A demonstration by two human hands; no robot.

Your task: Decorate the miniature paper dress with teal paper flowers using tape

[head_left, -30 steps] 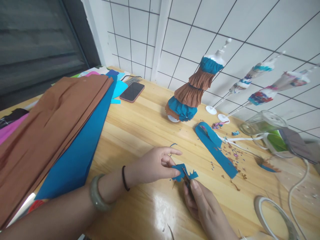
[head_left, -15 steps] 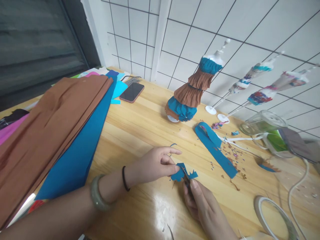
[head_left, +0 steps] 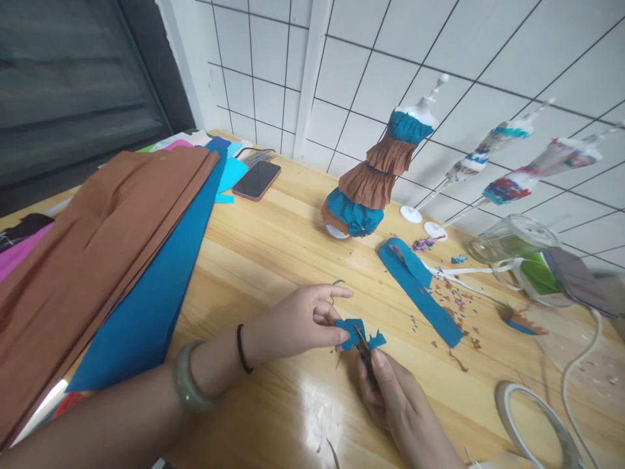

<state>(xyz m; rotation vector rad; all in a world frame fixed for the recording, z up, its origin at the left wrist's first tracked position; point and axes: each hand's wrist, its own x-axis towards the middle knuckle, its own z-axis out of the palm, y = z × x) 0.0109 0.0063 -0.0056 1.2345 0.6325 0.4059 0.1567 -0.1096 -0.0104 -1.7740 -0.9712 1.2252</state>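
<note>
Head view: left hand point(head_left: 297, 320) with thumb now lower on blue piece point(head_left: 352, 331)

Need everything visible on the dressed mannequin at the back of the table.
The mannequin stands on a white base, a small white knob topping its neck. Its dress, seemingly crepe paper, has a pleated blue bodice, two brown ruffled tiers and a bunched blue skirt with brown at one side. It leans in this tilted view; no hand touches it.

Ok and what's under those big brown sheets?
A blue sheet sticks out along one side of the brown sheets. What lies beneath their middle is covered.
</note>
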